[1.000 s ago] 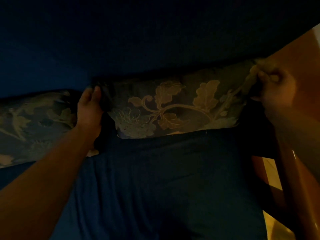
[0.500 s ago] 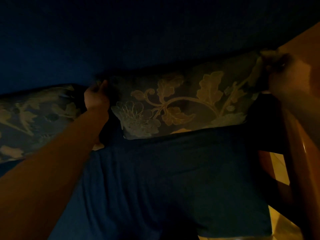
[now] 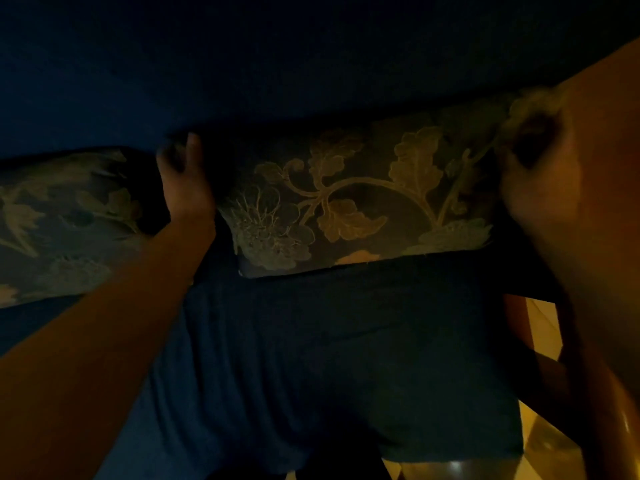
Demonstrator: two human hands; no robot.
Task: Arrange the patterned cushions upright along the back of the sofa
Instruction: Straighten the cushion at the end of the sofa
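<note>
Dark blue upholstery fills nearly everything — the sofa back (image 3: 242,57) rising across the top and the seat cushion (image 3: 346,358) spreading below, its cloth faintly rippled. The room is dim, so colours sit murky. Along the right edge runs a wooden armrest (image 3: 616,393) with a warm orange sheen, and beneath it a patch of pale floor (image 3: 543,327) shows.

Against the sofa back stands the right-hand patterned cushion (image 3: 349,202), upright on its long edge, its lower edge resting on the seat. Its dark cover carries pale leaves, a curling stem and a large flower near the lower left corner. To the left, just beside it, a second patterned cushion (image 3: 65,220) also leans against the back, partly hidden by the forearm crossing in front.

Both hands are on the right-hand cushion. The left hand (image 3: 185,188) reaches up the gap between the two cushions, its grip closed round the upper left corner with fingers curled over the top edge. The right hand (image 3: 540,168) is blurred — its grip is bunched on the upper right corner, a bit of the fabric gathered against the fingers, close by the armrest.
</note>
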